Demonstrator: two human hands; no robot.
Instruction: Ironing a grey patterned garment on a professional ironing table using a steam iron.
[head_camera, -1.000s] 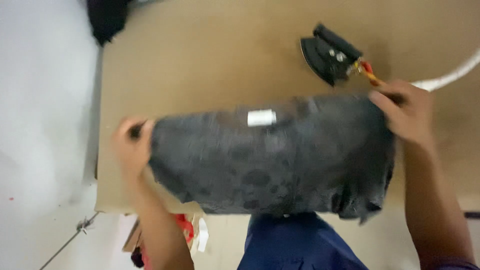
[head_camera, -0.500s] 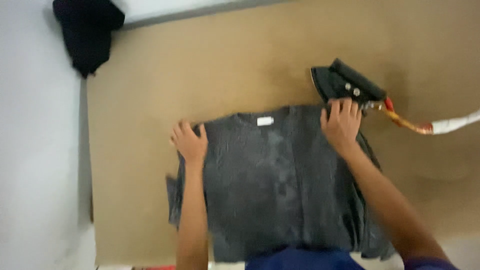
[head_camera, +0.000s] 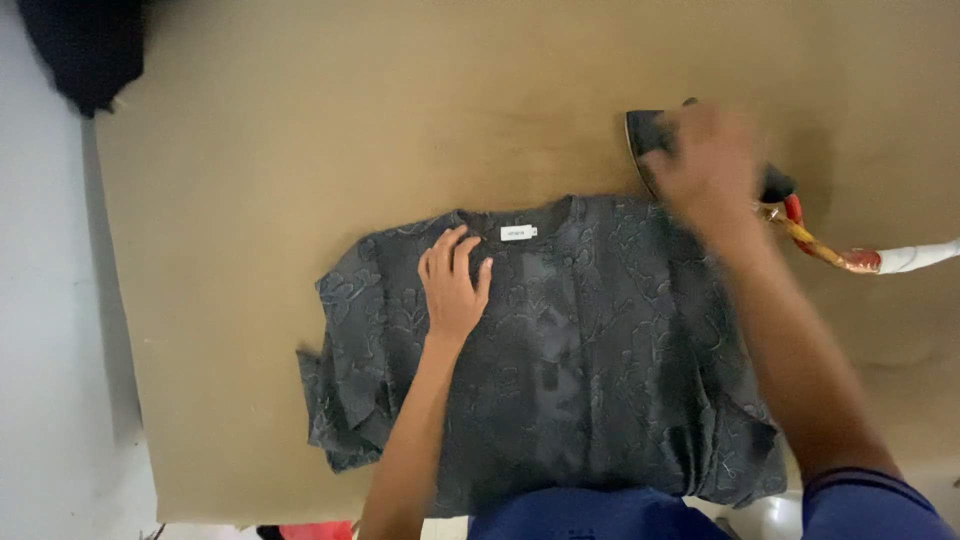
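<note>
Black cloth (head_camera: 85, 50) at far left corner of tan table (head_camera: 300, 130). Grey patterned shirt (head_camera: 560, 350) spread flat at near edge. Left hand (head_camera: 453, 285) pressed on shirt, fingers spread, palm down. Right hand (head_camera: 705, 165) blurred over dark iron (head_camera: 652, 135); whether closed on it, cannot tell. Striped cord (head_camera: 820, 245) trails right.

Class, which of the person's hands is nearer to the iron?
Right. The right hand is over the iron; the left hand lies flat on the shirt, well away.

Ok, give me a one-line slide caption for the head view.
Left hand flat on a dark grey shirt spread on a brown table; blurred right hand at a black iron.
</note>
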